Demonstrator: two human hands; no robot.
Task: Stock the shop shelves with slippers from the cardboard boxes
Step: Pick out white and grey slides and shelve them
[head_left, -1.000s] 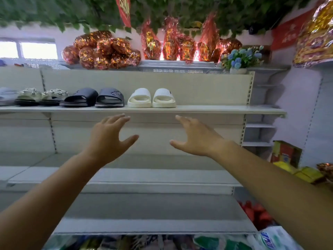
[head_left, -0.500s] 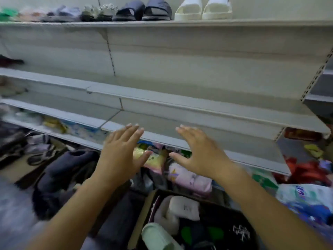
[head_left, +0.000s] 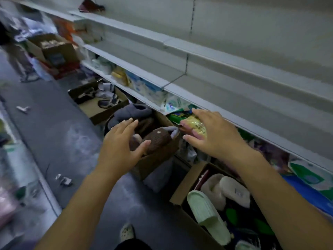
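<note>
Slippers (head_left: 232, 193) fill cardboard boxes (head_left: 185, 184) on the floor (head_left: 72, 141) beneath the shelves (head_left: 252, 98): brown furry ones (head_left: 158, 140), a mint-green slide (head_left: 207, 212). Left hand (head_left: 119, 150) and right hand (head_left: 214, 136) hover spread, empty.

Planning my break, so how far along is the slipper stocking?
Done: little here; the shelf ahead is bare. In hand: nothing; left hand and right hand hover open by the brown-slipper box. Left: that box, the green-slipper box and a farther box hold slippers.
</note>
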